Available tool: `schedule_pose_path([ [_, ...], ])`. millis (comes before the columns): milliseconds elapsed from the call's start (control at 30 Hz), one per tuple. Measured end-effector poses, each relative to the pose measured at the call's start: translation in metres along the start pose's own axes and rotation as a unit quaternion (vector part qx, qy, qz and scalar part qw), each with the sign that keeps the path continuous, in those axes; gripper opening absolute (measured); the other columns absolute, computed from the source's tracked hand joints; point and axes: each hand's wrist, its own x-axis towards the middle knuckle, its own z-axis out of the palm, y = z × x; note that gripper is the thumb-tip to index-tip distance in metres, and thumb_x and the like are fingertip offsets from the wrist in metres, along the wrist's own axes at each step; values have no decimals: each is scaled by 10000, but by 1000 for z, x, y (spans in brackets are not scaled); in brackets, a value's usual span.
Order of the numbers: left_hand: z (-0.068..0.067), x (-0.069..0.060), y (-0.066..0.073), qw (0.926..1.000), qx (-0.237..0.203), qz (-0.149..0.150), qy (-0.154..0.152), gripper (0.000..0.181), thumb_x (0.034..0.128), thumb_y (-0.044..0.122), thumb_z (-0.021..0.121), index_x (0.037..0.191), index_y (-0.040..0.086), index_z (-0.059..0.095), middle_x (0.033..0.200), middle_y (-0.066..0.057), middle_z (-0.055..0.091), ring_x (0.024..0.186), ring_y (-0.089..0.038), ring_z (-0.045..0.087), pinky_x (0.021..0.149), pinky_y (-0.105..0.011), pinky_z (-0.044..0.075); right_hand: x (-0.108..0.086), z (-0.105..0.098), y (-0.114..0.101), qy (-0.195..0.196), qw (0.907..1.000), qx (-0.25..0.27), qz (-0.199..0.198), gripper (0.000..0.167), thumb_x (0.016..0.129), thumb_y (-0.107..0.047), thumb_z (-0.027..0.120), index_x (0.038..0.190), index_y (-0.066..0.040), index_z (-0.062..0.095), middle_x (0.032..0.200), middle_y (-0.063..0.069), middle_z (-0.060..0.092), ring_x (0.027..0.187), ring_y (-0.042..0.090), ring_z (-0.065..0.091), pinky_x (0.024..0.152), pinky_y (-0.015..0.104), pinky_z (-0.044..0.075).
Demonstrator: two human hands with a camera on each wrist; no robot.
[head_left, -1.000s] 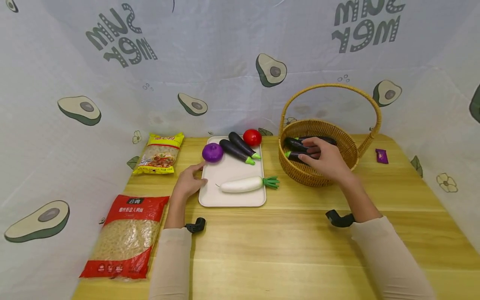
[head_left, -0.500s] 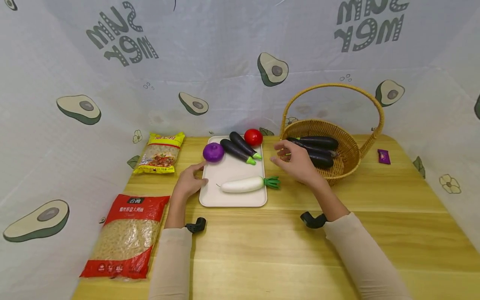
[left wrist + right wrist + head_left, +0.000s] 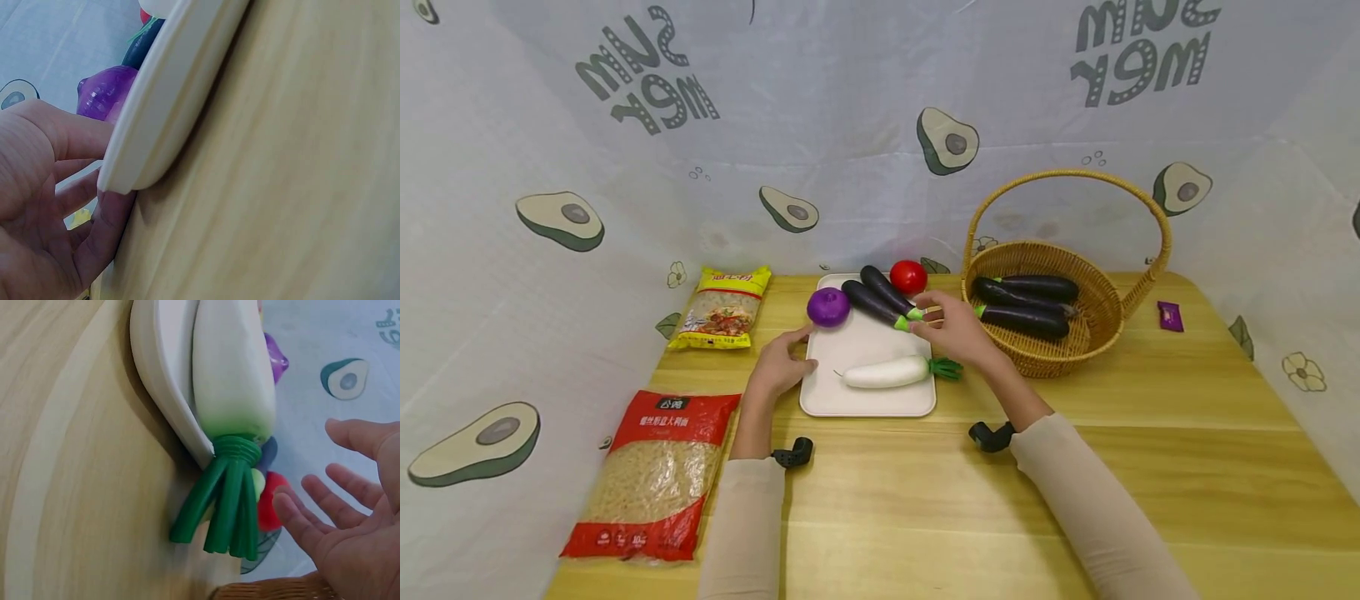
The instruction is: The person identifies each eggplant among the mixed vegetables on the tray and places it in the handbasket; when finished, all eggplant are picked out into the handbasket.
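The left hand holds the left edge of the white tray; in the left wrist view its thumb and fingers pinch the rim. The right hand hovers over the tray's right side, fingers apart and empty, by the green stem ends of two eggplants. On the tray also lie a purple onion, a red tomato and a white radish, whose green leaves overhang the edge in the right wrist view.
A wicker basket with a tall handle, holding several eggplants, stands right of the tray. Farther right lies a small purple packet. On the left are a yellow bag and a red pasta bag.
The right hand has moved left, out of the basket and over to the tray's right side, with nothing in it. The left hand has stayed at the tray's edge.
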Motion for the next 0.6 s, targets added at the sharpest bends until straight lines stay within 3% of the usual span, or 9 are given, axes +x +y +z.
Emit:
schedule_pose_path([
  [333, -3, -4, 2, 9999, -79, -52, -66, 711, 895, 123, 740, 1547, 261, 492, 1524, -101, 510, 656, -174, 469, 647, -305, 438, 15, 15, 13, -117, 9999, -5, 127, 510, 992, -210, 684, 1441, -21, 533, 1471, 185, 548, 1284, 402, 599, 1011, 516, 539],
  [600, -2, -1, 0, 10000, -71, 42, -26, 713, 885, 135, 747, 1542, 258, 500, 1512, -94, 529, 700, -189, 475, 690, -318, 440, 23, 24, 12, -245, 9994, -220, 124, 554, 987, -210, 686, 1478, -20, 512, 1508, 189, 529, 1297, 402, 597, 1030, 506, 528],
])
